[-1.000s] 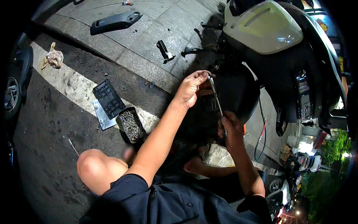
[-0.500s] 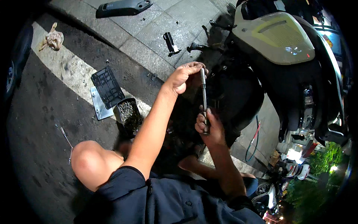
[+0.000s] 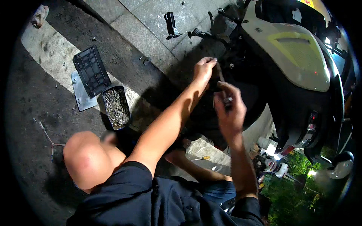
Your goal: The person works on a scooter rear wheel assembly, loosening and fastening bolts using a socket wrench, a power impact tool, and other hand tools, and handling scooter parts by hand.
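My left hand [image 3: 204, 69] is closed with its fingertips on the far end of a thin metal socket driver [image 3: 221, 76], low beside the dark underside of the white-and-black scooter [image 3: 288, 60]. My right hand [image 3: 232, 109] grips the driver's handle nearer me, fingers curled and slightly blurred. What the tool's tip touches is hidden by my left fingers and shadow. A bolt head [image 3: 231, 65] shows on the scooter just right of my left hand.
An open case of metal fasteners [image 3: 116, 105], a black plastic tray [image 3: 90, 69] and a silver plate [image 3: 81, 92] lie left of my forearm. A three-armed wrench [image 3: 52, 143], yellow-handled tool [image 3: 203, 158], black bracket [image 3: 171, 26] and crumpled cloth [image 3: 39, 16] are on the ground.
Both hands and the tool have moved in toward the scooter's underside, my left hand higher in the picture. The view has shifted, bringing the scooter and fastener case further into it.
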